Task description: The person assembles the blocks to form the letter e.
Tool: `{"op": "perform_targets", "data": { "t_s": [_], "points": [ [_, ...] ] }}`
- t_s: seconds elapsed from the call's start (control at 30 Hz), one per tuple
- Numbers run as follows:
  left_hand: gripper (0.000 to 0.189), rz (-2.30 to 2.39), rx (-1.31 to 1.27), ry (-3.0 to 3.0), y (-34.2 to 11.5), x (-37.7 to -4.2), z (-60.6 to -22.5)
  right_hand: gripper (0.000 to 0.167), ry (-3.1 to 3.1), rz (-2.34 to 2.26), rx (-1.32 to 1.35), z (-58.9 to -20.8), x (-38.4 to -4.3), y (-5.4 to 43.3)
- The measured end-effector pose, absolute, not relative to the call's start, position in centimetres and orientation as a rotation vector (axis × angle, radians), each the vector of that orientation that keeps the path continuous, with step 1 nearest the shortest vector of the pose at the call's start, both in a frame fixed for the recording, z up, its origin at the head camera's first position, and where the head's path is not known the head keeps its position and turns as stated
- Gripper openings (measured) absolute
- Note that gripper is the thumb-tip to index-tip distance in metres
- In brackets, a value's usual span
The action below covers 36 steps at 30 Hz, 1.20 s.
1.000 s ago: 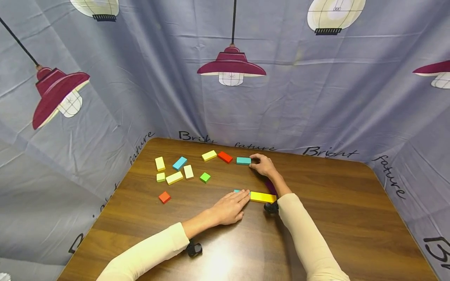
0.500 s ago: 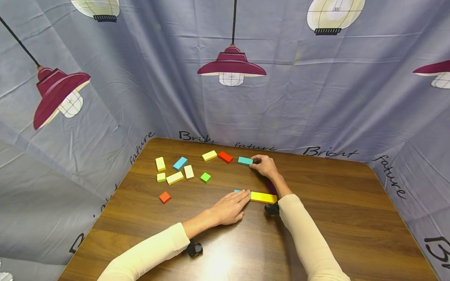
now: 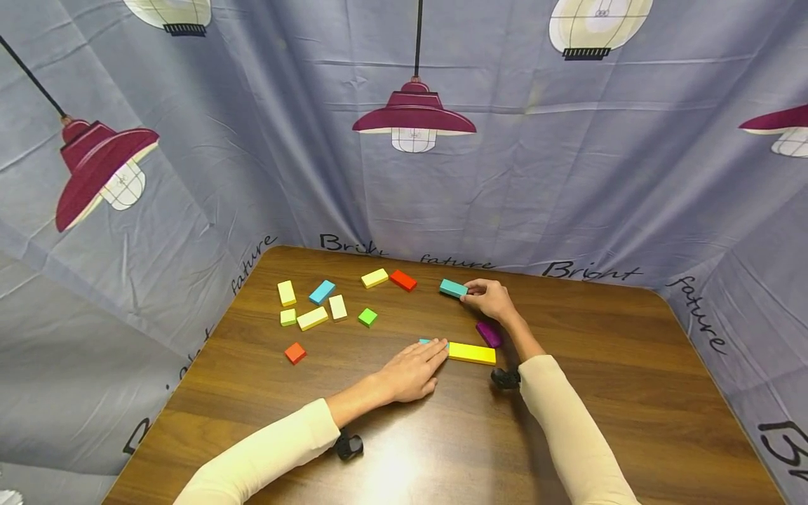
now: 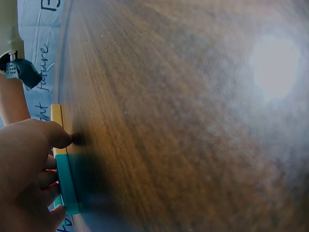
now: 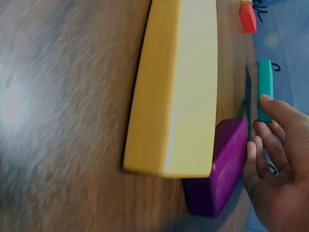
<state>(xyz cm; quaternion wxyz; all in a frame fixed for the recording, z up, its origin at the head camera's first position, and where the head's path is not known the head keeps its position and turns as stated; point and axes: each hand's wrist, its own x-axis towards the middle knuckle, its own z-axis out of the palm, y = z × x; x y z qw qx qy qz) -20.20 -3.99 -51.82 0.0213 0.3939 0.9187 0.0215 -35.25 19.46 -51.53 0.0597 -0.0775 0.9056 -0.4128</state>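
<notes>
My right hand [image 3: 492, 300] pinches one end of a teal block [image 3: 453, 288] near the table's far edge. In the right wrist view the thumb and fingertips meet at the block's lower end, and a shadow falls beside it. My left hand [image 3: 407, 372] lies with its fingers extended over another teal-blue block [image 4: 67, 186], mostly covering it in the head view. A long yellow block [image 3: 472, 353] lines up end to end with that covered block. Just behind the yellow one, a purple block [image 3: 489, 334] lies at an angle, close to the right forearm.
On the left of the wooden table [image 3: 593, 393] lie several pale yellow blocks, a blue block [image 3: 322, 292], a green block [image 3: 368, 318] and an orange-red block [image 3: 295, 353]. A red block [image 3: 403, 280] is near the back edge. Printed curtains [image 3: 303, 154] stand around the table.
The right hand has moved right with the teal block, which has turned slightly. The purple block, mostly hidden by the forearm before, now shows. The left hand has stayed in place.
</notes>
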Motion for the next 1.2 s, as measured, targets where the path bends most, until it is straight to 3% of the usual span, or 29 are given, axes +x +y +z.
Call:
{"op": "perform_targets", "data": {
  "t_s": [1.2],
  "points": [
    [0.062, 0.069, 1.212, 2.840, -3.9, -20.1, -51.6, 0.041, 2.628, -1.401, -0.174, -52.7, -32.5, 21.6]
  ]
}}
